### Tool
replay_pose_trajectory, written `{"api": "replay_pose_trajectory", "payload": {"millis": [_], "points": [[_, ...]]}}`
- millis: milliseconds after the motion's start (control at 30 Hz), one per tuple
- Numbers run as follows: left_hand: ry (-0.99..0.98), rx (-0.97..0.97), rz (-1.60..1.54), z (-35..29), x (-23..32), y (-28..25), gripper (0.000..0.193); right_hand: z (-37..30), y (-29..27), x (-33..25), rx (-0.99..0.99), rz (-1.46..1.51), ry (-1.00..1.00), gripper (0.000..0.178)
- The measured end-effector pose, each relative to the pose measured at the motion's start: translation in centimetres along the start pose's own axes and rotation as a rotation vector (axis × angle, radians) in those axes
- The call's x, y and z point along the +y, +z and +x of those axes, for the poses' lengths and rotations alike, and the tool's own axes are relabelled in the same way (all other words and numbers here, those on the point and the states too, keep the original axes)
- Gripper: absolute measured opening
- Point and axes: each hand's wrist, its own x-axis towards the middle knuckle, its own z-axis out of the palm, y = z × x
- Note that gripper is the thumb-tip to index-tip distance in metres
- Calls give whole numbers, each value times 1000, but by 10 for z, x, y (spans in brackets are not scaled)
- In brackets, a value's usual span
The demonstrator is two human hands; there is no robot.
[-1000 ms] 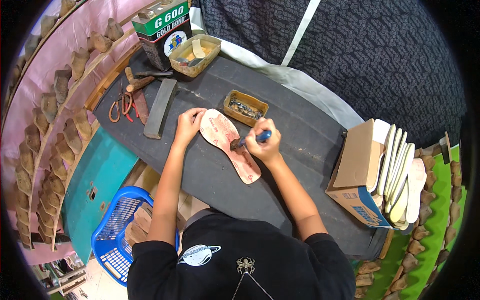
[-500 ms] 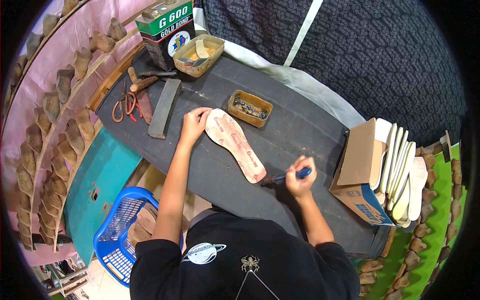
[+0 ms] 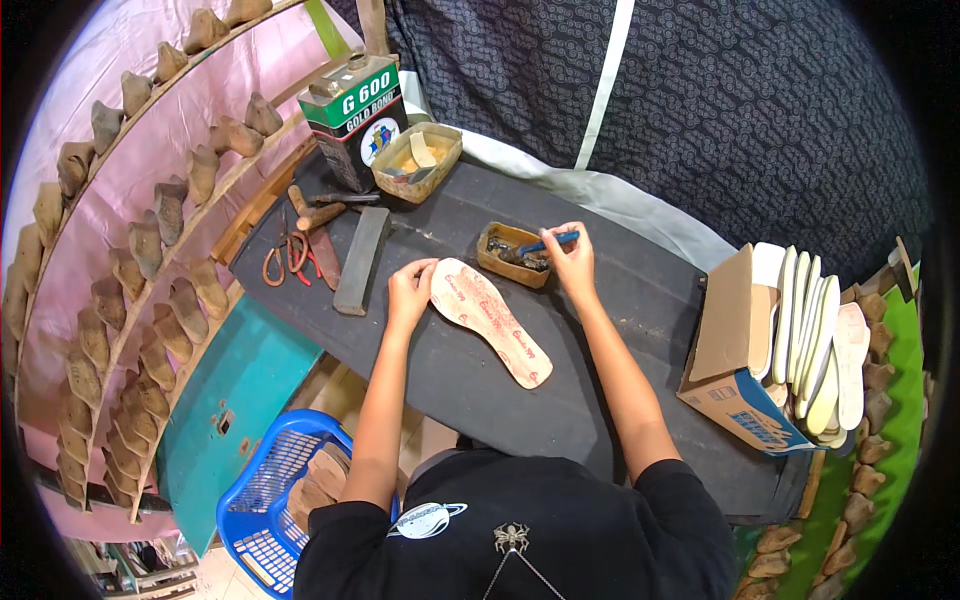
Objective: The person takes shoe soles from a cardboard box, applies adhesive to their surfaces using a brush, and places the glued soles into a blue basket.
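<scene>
A pale shoe insole [image 3: 492, 322] with red printed marks lies slantwise on the dark worktable. At its wide upper-left end, my left hand [image 3: 410, 293] grips the edge between thumb and fingers. My right hand [image 3: 572, 258] is closed around a brush [image 3: 560, 240] with a blue handle. The brush's lower end is down inside a small yellowish tub [image 3: 503, 269] with dark, sticky-looking residue, just beyond the insole. How far the bristles touch the contents is hard to make out.
Left of my left hand lie a grey rectangular block [image 3: 362, 262], scissors [image 3: 274, 262] and a hammer [image 3: 318, 216]. Behind stand a glue can [image 3: 352, 125] and a larger tub [image 3: 432, 186]. A cardboard box [image 3: 716, 325] of soles is at right; a blue basket [image 3: 240, 500] sits below left.
My right hand has carried the brush from the insole's narrow lower end up and back into the small tub. My left hand still holds the insole. The whole view has shifted slightly.
</scene>
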Motion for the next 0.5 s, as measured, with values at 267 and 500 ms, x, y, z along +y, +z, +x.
{"api": "replay_pose_trajectory", "payload": {"millis": [267, 500], "points": [[-78, 29, -254, 0, 0, -9, 19, 1, -21, 7, -29, -26, -9, 25], [-207, -31, -554, 2, 32, -19, 22, -11, -59, -6, 131, -95, -54, 14]]}}
